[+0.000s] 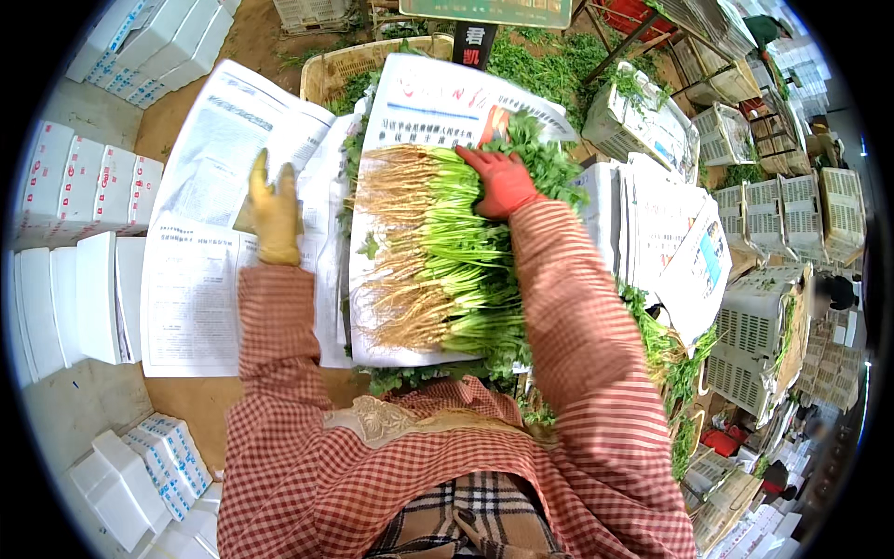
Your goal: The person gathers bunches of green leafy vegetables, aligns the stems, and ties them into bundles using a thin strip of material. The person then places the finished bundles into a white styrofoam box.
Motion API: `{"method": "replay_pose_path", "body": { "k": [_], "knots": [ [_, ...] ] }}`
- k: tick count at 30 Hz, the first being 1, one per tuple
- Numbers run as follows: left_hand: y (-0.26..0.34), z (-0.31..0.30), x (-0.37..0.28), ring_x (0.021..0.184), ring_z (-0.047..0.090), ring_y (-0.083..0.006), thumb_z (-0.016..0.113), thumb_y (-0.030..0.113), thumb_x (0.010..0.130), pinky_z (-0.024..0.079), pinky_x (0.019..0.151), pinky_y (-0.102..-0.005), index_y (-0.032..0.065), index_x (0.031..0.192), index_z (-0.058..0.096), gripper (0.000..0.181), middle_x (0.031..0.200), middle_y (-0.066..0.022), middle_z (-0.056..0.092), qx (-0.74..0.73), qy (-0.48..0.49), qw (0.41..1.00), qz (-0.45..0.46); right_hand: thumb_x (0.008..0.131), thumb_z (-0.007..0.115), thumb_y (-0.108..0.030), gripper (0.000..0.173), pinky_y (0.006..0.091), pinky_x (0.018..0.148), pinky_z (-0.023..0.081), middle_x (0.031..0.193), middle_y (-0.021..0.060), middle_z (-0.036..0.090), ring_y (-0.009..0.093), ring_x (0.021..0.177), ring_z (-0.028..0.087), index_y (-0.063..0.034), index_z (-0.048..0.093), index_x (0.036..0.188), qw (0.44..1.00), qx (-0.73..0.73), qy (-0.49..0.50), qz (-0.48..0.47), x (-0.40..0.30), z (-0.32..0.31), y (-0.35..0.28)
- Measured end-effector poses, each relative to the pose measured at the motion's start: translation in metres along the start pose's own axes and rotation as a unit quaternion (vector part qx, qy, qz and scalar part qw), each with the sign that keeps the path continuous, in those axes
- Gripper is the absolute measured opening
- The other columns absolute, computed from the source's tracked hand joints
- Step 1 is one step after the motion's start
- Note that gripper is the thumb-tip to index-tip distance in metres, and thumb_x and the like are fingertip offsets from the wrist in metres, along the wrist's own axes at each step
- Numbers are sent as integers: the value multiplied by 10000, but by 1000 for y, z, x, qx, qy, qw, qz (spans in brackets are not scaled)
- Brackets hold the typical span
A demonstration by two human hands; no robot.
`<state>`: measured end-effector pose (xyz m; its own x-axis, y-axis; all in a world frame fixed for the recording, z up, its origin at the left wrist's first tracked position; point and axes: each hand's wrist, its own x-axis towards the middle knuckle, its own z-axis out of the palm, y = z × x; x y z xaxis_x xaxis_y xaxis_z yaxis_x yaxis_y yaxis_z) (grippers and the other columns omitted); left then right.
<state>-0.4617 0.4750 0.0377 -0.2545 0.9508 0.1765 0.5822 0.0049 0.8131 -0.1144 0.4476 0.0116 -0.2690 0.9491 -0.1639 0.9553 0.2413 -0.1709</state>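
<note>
Rooted leafy greens (468, 258) that look like celery or coriander lie in a wide row on a newspaper sheet (419, 84), with tan roots to the left, green stems in the middle and leaves to the right. My right hand (501, 180), in a red glove, rests with spread fingers on the stems and leaves at the row's far end. To the left, my left hand (274, 206), in a yellow glove, is over another newspaper sheet (188, 279), its fingers apart. Whether its palm touches the paper cannot be told.
A stack of folded newspapers (656, 223) lies to the right. Beyond the sheets sits a tan plastic crate (391, 52) with greens. White foam boxes (98, 182) are piled at the left, and white plastic crates (751, 335) stand at the right. Loose greens (545, 63) cover the ground ahead.
</note>
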Motion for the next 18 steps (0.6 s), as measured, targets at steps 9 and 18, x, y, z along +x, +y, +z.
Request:
{"method": "replay_pose_path", "body": {
  "k": [9,18],
  "knots": [
    [66,163,-42,1171,508,-349,599,285,905,376,1005,-483,65,1203,599,371,1231,-178,581,137,-172,910,351,665,789,-448,945,561,1100,268,1375,182,481,397,1328,380,-69,365,1420,990,85,113,-2,-9,-22,10],
    [20,202,-38,1140,543,-364,533,336,955,418,983,-424,67,1317,517,451,1251,-200,572,95,-257,887,371,751,711,-215,484,472,989,394,1225,161,578,356,1207,487,-46,573,1184,934,191,288,90,-34,43,8]
  ]
}}
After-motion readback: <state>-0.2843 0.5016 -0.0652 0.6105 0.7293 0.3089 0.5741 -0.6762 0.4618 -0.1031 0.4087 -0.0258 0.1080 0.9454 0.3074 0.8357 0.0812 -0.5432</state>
